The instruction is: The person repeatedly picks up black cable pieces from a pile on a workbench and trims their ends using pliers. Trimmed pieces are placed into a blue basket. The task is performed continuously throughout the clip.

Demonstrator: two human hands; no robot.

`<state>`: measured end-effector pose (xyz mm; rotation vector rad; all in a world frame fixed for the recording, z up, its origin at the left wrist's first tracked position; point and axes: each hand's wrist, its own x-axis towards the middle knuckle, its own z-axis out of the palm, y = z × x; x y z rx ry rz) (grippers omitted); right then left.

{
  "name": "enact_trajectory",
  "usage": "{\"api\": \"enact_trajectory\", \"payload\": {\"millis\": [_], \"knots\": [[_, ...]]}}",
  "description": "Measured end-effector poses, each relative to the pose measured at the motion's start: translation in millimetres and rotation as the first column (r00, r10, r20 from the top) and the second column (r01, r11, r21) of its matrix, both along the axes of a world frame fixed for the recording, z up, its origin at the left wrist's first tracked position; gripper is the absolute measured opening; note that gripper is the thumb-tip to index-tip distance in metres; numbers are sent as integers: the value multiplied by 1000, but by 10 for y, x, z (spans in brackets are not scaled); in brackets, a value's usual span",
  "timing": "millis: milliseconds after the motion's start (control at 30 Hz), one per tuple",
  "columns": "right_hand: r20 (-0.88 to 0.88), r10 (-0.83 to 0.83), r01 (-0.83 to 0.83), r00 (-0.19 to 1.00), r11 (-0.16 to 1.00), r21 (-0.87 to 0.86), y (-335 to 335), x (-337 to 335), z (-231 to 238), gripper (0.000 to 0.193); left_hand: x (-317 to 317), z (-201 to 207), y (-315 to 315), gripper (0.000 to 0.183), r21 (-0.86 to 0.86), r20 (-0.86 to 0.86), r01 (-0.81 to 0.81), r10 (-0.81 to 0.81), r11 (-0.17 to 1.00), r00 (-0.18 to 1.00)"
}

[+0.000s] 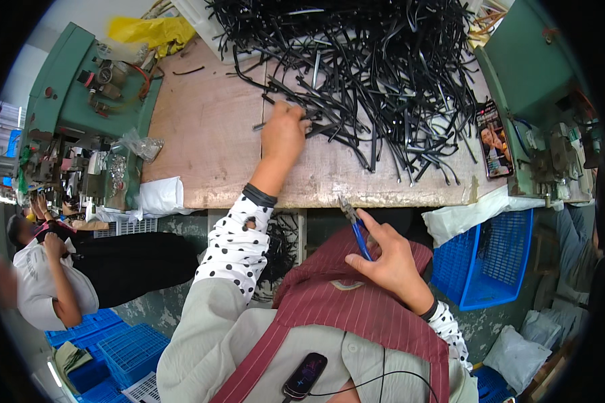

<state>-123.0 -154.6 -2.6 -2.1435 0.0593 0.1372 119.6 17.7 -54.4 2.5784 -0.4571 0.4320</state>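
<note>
A large heap of thin black strips, which look like eyeglass temples (376, 101), spreads over the worktable (202, 127). At the heap's left edge my left hand (286, 131) has its fingers curled down among a few temples. Dark ends stick out beside its fingers, though the fingertips themselves are hidden. My right hand (390, 262) is close to my body, just below the table's front edge. It grips blue-handled pliers (357, 232), whose metal jaws point up toward that edge.
Green machines (81, 87) flank the table on the left and right. A printed card (495, 141) lies by the right machine, and a yellow bag (151, 33) lies at the back left. Blue crates (480, 262) stand below. Another person (60, 275) is at the left.
</note>
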Motion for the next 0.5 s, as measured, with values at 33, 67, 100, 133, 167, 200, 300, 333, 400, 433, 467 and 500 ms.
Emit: {"api": "enact_trajectory", "payload": {"millis": [33,67,100,133,167,200,300,333,400,433,467,500], "knots": [[9,2,-2,1000,1000,-4,-2,-10,3,81,13,21,-17,14,82,19,-14,13,997,1000],[5,14,-14,1000,999,-35,-24,13,42,81,-8,55,-15,13,164,40,-34,27,986,999],[-13,15,-16,1000,998,-61,-44,-1,61,81,-65,150,-48,12,250,47,-41,30,967,998],[11,6,-5,1000,998,-57,-58,-15,46,81,-113,256,-35,11,328,107,-54,19,943,994],[35,-2,4,999,999,-52,-71,-14,31,81,-152,383,-3,11,351,59,-50,32,935,998],[16,-4,5,1000,998,-55,-75,-21,41,81,-185,526,37,10,371,13,-50,49,927,999],[-1,22,-22,1000,998,-57,-70,-18,69,82,-309,750,197,12,241,-69,-33,52,970,996],[9,34,-34,999,998,-49,-53,-31,43,82,-384,704,275,14,94,-45,7,-3,996,999],[76,50,-47,996,998,-33,-30,-9,-8,82,-543,416,383,18,-221,-31,18,-26,975,999],[103,54,-51,993,998,-25,-18,-8,-24,82,-638,92,379,20,-380,-57,-20,-1,925,998],[114,54,-49,992,998,-39,-11,4,-34,82,-743,-93,359,22,-525,-86,-63,21,849,996],[120,55,-47,991,997,-66,-10,17,-21,82,-851,-144,314,23,-572,-167,-73,-29,817,986]]}}
